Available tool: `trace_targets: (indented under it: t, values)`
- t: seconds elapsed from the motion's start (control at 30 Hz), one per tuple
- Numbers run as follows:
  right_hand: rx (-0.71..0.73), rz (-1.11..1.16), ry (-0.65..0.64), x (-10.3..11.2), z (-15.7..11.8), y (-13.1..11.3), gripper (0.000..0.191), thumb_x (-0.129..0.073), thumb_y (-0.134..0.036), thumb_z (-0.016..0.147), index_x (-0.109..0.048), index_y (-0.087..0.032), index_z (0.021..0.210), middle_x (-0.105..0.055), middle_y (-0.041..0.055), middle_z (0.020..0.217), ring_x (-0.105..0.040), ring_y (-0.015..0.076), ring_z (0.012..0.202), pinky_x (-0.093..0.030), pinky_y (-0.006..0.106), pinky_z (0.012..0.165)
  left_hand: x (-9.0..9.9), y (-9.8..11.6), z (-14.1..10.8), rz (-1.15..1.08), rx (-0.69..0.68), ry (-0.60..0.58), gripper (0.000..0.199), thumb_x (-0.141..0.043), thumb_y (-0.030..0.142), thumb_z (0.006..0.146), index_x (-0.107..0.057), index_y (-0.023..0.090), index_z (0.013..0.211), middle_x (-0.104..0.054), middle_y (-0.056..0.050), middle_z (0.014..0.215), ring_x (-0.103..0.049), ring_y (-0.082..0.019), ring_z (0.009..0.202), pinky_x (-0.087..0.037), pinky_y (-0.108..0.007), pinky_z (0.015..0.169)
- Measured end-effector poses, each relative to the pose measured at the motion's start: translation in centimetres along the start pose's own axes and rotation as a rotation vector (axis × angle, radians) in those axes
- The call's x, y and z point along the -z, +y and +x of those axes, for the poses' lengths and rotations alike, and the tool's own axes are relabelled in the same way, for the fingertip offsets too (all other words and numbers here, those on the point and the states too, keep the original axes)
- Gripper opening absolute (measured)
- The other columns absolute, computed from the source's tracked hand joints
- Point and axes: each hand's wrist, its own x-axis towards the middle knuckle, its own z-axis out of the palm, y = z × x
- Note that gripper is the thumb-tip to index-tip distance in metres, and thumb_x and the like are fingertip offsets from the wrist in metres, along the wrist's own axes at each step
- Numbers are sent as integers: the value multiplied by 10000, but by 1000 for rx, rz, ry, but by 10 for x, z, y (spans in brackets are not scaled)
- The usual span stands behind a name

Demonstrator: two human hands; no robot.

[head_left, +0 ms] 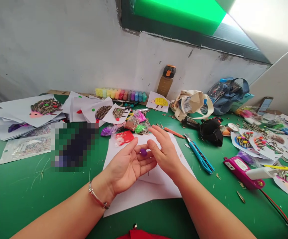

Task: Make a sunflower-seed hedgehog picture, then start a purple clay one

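Note:
A small purple ball (pixel 143 152) lies on the fingers of my left hand (pixel 127 166), which is turned palm up with its fingers stretched out. My right hand (pixel 163 151) is just to the right, tilted on edge with its fingers extended and nothing seen in it; its thumb is near the ball. Both hands are above a white sheet of paper (pixel 156 187) on the green table (pixel 66 205). A red piece of clay in a clear bag (pixel 124 137) lies at the sheet's upper left, beside bags of brown and green clay (pixel 141 128).
Blue cutter (pixel 200 154) and orange tool (pixel 174 132) lie right of the sheet. Farther right are a magenta glue device (pixel 243 172) and seed pictures (pixel 251 141). Papers with hedgehog pictures (pixel 45 108) are stacked left. A bottle (pixel 166 81) stands by the wall.

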Motion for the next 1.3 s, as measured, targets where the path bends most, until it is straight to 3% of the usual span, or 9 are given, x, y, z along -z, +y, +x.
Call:
trace_targets:
  t: [0.07, 0.2, 0.3, 0.47, 0.67, 0.83, 1.0, 1.17, 1.3]
  values:
    - [3, 103, 22, 5, -1, -11, 272, -564, -355, 925, -650, -237, 1154, -681, 84, 1123, -629, 233, 1042, -517, 415, 895, 0, 1, 1, 35, -35, 22, 424, -478, 462, 971, -693, 104, 1038, -706, -139, 993, -683, -226, 956, -511, -390, 978]
    - [60, 31, -169, 12, -1, -28, 115, -672, -253, 844, -708, -233, 952, -665, 18, 773, -602, 195, 775, -491, 346, 724, 0, 0, 0, 150, -98, -21, 419, -444, 452, 988, -699, 128, 1062, -705, -122, 983, -678, -184, 833, -557, -340, 843]
    - [42, 51, -214, 13, 0, -26, 185, -611, -172, 867, -717, -252, 997, -684, 13, 818, -611, 179, 796, -492, 319, 723, 2, 1, 0, 260, -134, 10, 378, -499, 459, 966, -699, 158, 1078, -708, -117, 978, -674, -199, 866, -555, -367, 848]
    - [-80, 241, -168, 16, 1, -17, 224, -547, -191, 906, -703, -258, 1051, -734, 17, 999, -658, 167, 864, -522, 292, 713, 4, 9, 0, 584, -274, 35, 332, -692, 399, 861, -696, 220, 1141, -676, -112, 1189, -631, -253, 1074, -553, -379, 864]
    - [-209, 322, -236, 16, -2, -21, 301, -595, -198, 865, -641, -242, 1159, -733, -1, 893, -663, 153, 791, -530, 304, 740, 10, 9, 4, 729, -340, 87, 302, -793, 360, 752, -723, 130, 935, -718, -101, 888, -673, -200, 796, -562, -336, 749]
    - [-336, 498, -350, 18, 1, -18, 95, -623, -273, 860, -686, -203, 879, -722, 14, 831, -653, 150, 758, -517, 282, 702, 13, 10, 6, 766, -326, 70, 323, -768, 429, 758, -693, 115, 762, -672, -54, 691, -647, -163, 631, -526, -291, 632]
    - [-526, 577, -427, 21, 6, -15, 375, -632, -442, 870, -596, -223, 1171, -682, -1, 799, -616, 133, 630, -473, 267, 582, 16, 12, 7, 793, -353, 100, 337, -758, 451, 765, -697, 120, 777, -657, -33, 680, -611, -133, 619, -497, -257, 601]
    - [-490, 527, -475, 20, 7, -15, 339, -580, -493, 888, -608, -181, 758, -597, -10, 688, -532, 105, 590, -407, 245, 549, 14, 12, 7, 805, -341, 75, 404, -707, 518, 800, -669, 119, 755, -661, -43, 691, -616, -139, 626, -500, -269, 610]
    - [-503, 537, -448, 16, 6, -17, 308, -591, -424, 872, -551, -185, 683, -564, -23, 622, -500, 97, 534, -384, 240, 516, 12, 11, 6, 789, -330, 86, 419, -725, 538, 775, -669, 123, 796, -686, -55, 734, -633, -153, 645, -517, -285, 622]
